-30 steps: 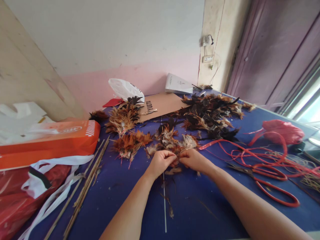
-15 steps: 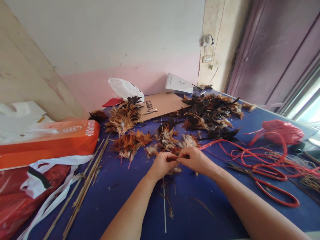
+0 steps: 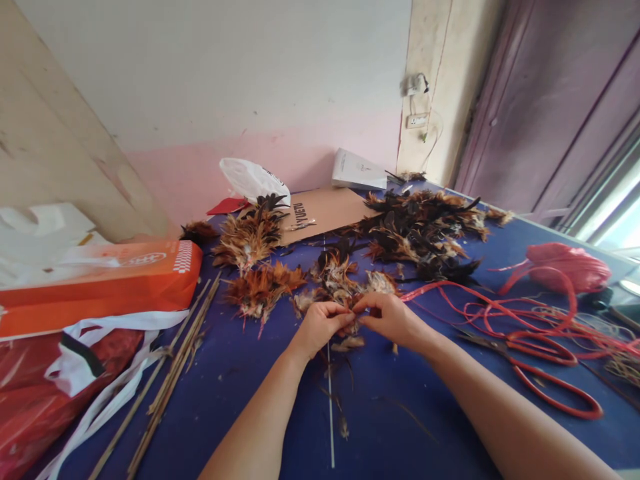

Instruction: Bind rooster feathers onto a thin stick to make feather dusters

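Observation:
My left hand (image 3: 319,326) and my right hand (image 3: 387,317) meet over the blue table (image 3: 240,373), fingertips pinched together on a small bunch of brown and orange feathers (image 3: 350,319). Both hands are closed on it. Just beyond them lies a loose clump of feathers (image 3: 345,280). More orange feather bundles (image 3: 260,287) sit to the left, and a big dark heap of feathers (image 3: 420,230) lies farther back on the right.
Thin bamboo sticks (image 3: 170,380) lie at the left beside an orange bag (image 3: 100,283) and a red plastic bag (image 3: 45,393). Red-handled scissors (image 3: 545,373), red plastic string (image 3: 500,310) and its ball (image 3: 570,263) are at the right. Cardboard (image 3: 325,207) lies at the back.
My hands have stayed together at the same spot, fingers shifting slightly on the feather bunch. The view has drifted a little.

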Available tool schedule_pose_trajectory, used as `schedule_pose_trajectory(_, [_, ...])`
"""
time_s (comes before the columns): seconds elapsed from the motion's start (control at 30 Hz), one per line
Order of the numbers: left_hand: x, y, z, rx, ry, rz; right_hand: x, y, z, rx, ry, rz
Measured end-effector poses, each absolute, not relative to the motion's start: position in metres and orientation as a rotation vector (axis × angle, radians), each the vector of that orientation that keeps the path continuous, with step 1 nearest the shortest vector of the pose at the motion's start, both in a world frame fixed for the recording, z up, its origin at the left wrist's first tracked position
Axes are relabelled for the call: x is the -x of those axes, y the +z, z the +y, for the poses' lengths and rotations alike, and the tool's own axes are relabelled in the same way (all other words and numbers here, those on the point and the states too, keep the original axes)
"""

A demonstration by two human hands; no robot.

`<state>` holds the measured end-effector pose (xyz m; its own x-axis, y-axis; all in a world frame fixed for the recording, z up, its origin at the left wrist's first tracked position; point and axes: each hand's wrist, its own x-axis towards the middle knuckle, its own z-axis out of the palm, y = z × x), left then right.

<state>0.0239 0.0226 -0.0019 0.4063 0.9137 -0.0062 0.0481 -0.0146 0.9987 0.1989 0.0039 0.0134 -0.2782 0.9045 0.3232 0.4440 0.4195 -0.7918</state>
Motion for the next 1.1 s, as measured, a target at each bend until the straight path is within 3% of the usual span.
schedule_pose_trajectory(0.13, [-0.0225,-0.0011,0.0226,-1.410,0.858,0.929,-0.1956,0.0137,0.0018,1.126,0.618,-1.922])
schedule_pose_trajectory(0.37, [-0.0211,0.0017,0.0218,-1.362,0.855,0.913,-0.1996,0.0118,0.0049,1.211,0.898,-1.810])
schedule_pose_trajectory(0.6, [-0.0210,0.0032,0.0200,-1.388,0.831,0.880,-0.1952,0.0135,0.0027,1.211,0.810,-1.886])
schedule_pose_trajectory(0.87, [-0.0216,0.0027,0.0214,-1.365,0.834,0.877,-0.1988,0.0124,0.0055,1.315,1.082,-1.710])
schedule_pose_trajectory(1.1, [-0.0205,-0.0045,0.0254,-1.211,0.832,0.879,-0.1992,0.0193,-0.0004,1.101,0.850,-2.003])
